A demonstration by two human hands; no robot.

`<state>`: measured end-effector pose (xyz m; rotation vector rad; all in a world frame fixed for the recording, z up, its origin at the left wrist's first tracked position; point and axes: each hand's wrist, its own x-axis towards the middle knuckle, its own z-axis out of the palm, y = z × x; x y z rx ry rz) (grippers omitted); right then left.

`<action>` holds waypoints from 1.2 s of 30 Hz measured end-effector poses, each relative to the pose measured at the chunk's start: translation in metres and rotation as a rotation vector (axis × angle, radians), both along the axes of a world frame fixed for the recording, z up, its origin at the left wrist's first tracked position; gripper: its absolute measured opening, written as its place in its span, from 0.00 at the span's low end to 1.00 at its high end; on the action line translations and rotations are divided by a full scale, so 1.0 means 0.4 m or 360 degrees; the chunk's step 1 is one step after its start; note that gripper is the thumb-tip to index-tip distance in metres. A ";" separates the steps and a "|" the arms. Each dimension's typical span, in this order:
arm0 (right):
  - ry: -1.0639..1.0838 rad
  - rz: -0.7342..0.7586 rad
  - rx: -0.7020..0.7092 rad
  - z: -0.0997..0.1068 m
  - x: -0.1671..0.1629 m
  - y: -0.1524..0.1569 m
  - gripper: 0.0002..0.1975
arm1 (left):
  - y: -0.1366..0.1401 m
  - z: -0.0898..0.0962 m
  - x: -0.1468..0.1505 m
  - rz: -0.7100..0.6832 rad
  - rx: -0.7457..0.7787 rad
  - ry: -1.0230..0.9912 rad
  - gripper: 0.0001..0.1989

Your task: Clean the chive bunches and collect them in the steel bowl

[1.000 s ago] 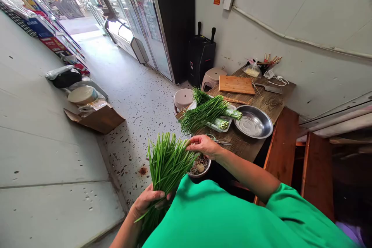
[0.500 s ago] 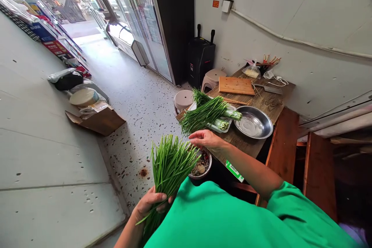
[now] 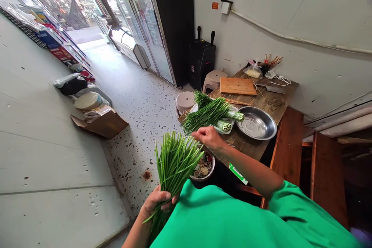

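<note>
My left hand [image 3: 157, 201] grips a thick bunch of green chives [image 3: 174, 162] near its base, the tips fanning upward. My right hand [image 3: 207, 137] hovers at the upper right tips of that bunch, fingers curled and pinched together; whether a strand is between them I cannot tell. Just below my right hand sits a small bowl of scraps [image 3: 203, 168]. On the wooden table [image 3: 247, 147] beyond, more chives [image 3: 207, 114] lie across a white tray [image 3: 226, 128].
A metal basin [image 3: 257, 124] sits right of the tray. A wooden cutting board [image 3: 237, 86], a cleaver [image 3: 270, 88] and a bag stand at the table's far end. Two plastic stools [image 3: 185, 100] and a black speaker [image 3: 201, 58] are beside it. A cardboard box [image 3: 101, 124] lies on the floor.
My right hand has lifted from the bowl's edge up toward the chive tips and curled its fingers. The bunch in my left hand has shifted slightly right.
</note>
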<state>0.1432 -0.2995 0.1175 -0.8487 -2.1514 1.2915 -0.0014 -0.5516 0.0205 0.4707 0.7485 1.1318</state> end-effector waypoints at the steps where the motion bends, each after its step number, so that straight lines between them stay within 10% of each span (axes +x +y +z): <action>1: 0.0074 -0.0172 0.0018 0.001 0.004 0.015 0.20 | 0.002 0.004 -0.002 -0.0011 0.0041 -0.0016 0.14; 4: 0.0122 -0.0299 -0.0020 0.013 0.019 0.042 0.24 | 0.004 0.008 -0.008 -0.0061 0.0122 -0.0062 0.14; 13: -0.0035 0.0649 -0.0949 0.033 -0.011 -0.007 0.17 | -0.002 -0.030 -0.010 -0.0036 0.0105 -0.0109 0.16; 16: 0.0041 0.0494 -0.1142 0.008 -0.021 0.034 0.16 | -0.013 -0.052 -0.010 -0.0012 0.0030 -0.0125 0.17; 20: 0.0376 -0.0117 -0.1153 -0.014 -0.008 0.075 0.21 | -0.023 -0.076 -0.015 -0.0038 -0.0096 -0.0114 0.19; 26: -0.0225 0.0921 -0.1325 -0.039 0.014 -0.004 0.26 | -0.021 -0.093 -0.026 -0.0051 -0.0031 -0.0454 0.18; 32: 0.0342 0.0117 -0.1267 -0.052 0.021 0.051 0.16 | -0.031 -0.102 -0.025 -0.0044 0.0046 -0.0680 0.17; 36: 0.0260 0.0568 -0.1342 -0.078 0.007 -0.007 0.31 | -0.030 -0.113 -0.019 0.0039 0.0052 -0.0699 0.20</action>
